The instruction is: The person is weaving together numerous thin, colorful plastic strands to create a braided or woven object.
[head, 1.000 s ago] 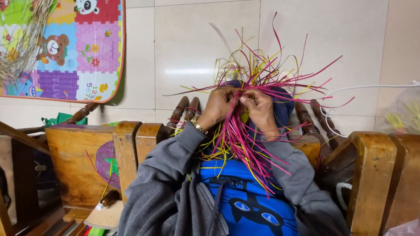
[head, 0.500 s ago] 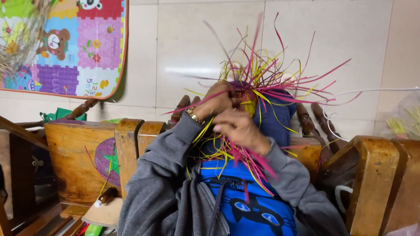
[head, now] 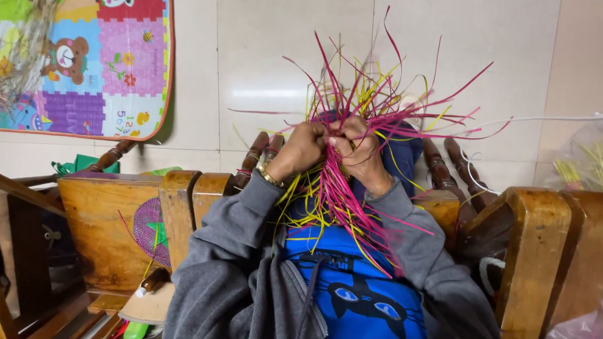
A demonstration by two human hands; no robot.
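- The wooden chair (head: 533, 244), with its broad armrests and turned spindles, frames the scene; the person sits in it wearing a grey hoodie (head: 231, 267) open over a blue shirt (head: 357, 292) with a cat face on it.
- A colourful foam play mat (head: 98, 55) leans against the tiled wall at upper left, well apart from the hands.
- The bundle of pink and yellow strips (head: 356, 124) is held up in front of the chest, between the two hands; loose ends fan upward and outward above the fists, and longer tails hang down over the shirt.
- The strips look thin, light and springy: they hold a curve on their own yet bend freely, so they would probably slip or splay if gripped loosely. They seem smooth, perhaps a little slippery, and a sharp fold would likely crease them.
- The best place to take hold appears to be the dense knot where the strands cross, just where the hands meet, not the free tips, which would only flex away.
- The left hand (head: 302, 149) is curled shut around the gathered strands at that crossing, knuckles toward the camera, with a gold wristband (head: 269, 178) at the wrist.
- The right hand (head: 359, 151) touches the left, fingers bent and pressed together, pinching a few strands at the same spot; which strands exactly cannot be told.
- A purple woven disc with a green star (head: 154, 230) rests against the chair side at lower left, near a green-tipped marker (head: 139, 327).
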